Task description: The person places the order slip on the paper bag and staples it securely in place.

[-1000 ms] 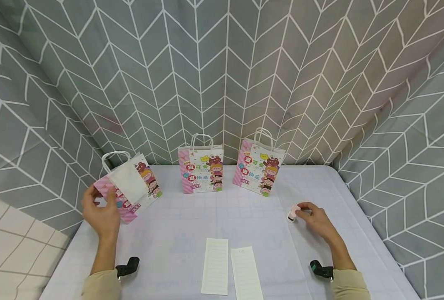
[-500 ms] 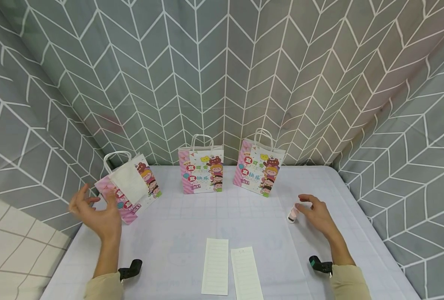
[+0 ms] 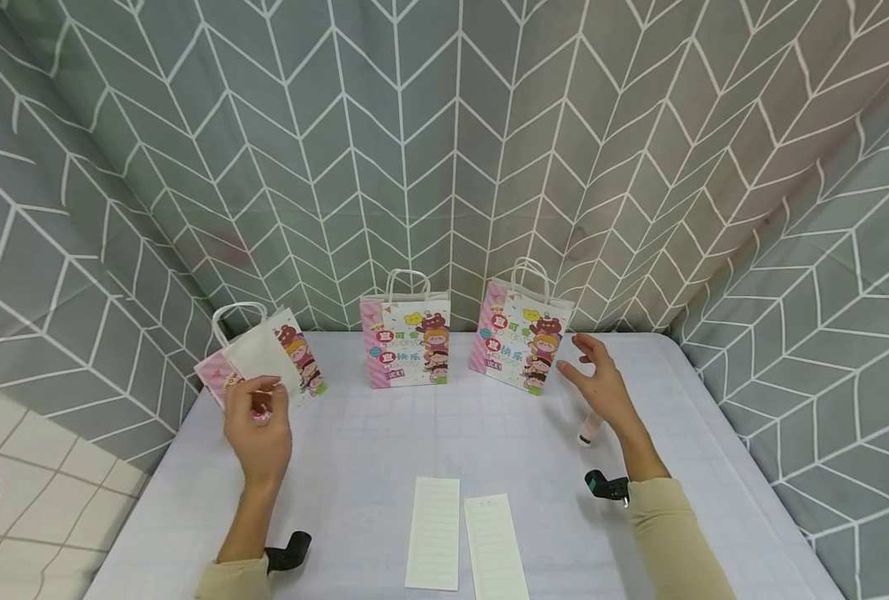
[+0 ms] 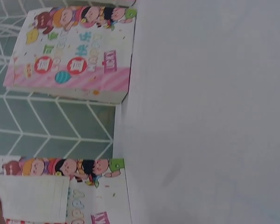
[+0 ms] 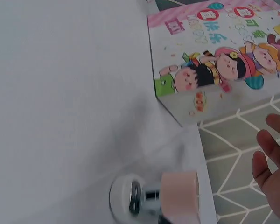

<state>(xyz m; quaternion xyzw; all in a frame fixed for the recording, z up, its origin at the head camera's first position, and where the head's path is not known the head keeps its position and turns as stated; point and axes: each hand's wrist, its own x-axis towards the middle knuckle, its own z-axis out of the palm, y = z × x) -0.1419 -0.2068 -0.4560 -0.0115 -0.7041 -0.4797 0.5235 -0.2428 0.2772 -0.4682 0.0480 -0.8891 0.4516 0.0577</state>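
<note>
Left paper bag [image 3: 307, 354]: on the bench [image 3: 362, 450], tilted, handle raised; white sheet [image 3: 266, 357] across its front, lower front masked by the left hand. Left hand [image 3: 258, 442]: fingers loosely bent, nothing held; contact with the bag unclear. Right paper bag [image 3: 521, 333]: slightly tilted, interior out of sight. Right hand [image 3: 607, 396]: just beside it, fingers parted, grasp vacant. Small pink item [image 5: 178, 196]: near the right paper bag, blurred, partly hidden in the head view. Middle paper bag [image 3: 407, 342]: upright, contents unseen. Lined strips [image 3: 433, 533]: two, one cut off below.
</note>
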